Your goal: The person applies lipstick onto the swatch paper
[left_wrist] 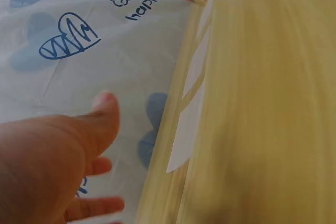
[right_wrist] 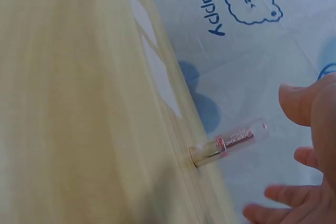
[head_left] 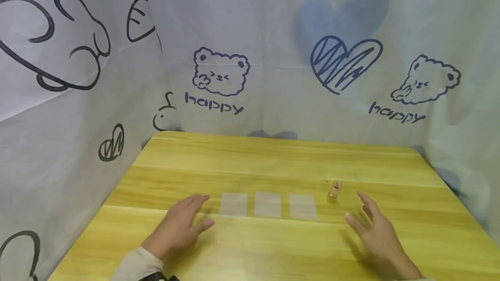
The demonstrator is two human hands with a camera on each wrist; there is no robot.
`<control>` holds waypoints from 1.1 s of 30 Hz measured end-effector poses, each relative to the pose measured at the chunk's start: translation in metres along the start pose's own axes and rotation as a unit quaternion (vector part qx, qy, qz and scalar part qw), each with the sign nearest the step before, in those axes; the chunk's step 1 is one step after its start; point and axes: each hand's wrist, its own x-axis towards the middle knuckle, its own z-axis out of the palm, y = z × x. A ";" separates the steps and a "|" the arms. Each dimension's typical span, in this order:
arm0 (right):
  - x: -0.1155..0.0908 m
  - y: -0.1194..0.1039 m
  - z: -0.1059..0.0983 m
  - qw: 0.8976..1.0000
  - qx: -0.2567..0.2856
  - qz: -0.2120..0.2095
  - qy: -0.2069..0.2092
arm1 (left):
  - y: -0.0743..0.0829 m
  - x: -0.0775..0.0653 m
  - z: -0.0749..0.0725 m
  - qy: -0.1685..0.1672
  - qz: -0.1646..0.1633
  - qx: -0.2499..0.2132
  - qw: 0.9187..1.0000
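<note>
A lipstick (head_left: 333,191) with a gold base and a clear cap stands upright on the wooden table, right of three pale square papers. In the right wrist view the lipstick (right_wrist: 228,142) shows lettering that includes "avocado". My right hand (head_left: 376,231) hovers to the right of it and nearer to me, apart from it, with nothing between the spread thumb and fingers. On the other side, my left hand (head_left: 179,224) is held over the table beside the leftmost paper (head_left: 233,204), its thumb and fingers apart and holding nothing.
The middle paper (head_left: 268,204) and the right paper (head_left: 303,207) lie in a row with the leftmost one. Around the yellow wooden table (head_left: 250,250) hangs a pale curtain (head_left: 273,34) printed with bears and hearts, close behind the table's far edge.
</note>
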 end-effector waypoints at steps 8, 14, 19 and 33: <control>0.033 0.008 -0.009 0.989 0.129 0.058 -0.032 | 0.007 0.050 0.009 -0.049 0.053 -0.049 0.996; 0.050 0.009 -0.003 0.985 0.154 0.067 -0.035 | 0.007 0.071 0.016 -0.076 0.062 -0.035 0.995; 0.062 0.010 0.006 0.981 0.178 0.070 -0.037 | 0.006 0.079 0.017 -0.077 0.062 -0.015 0.995; 0.074 0.017 0.020 0.987 0.152 0.035 -0.030 | 0.010 0.079 0.025 -0.088 0.101 0.009 0.991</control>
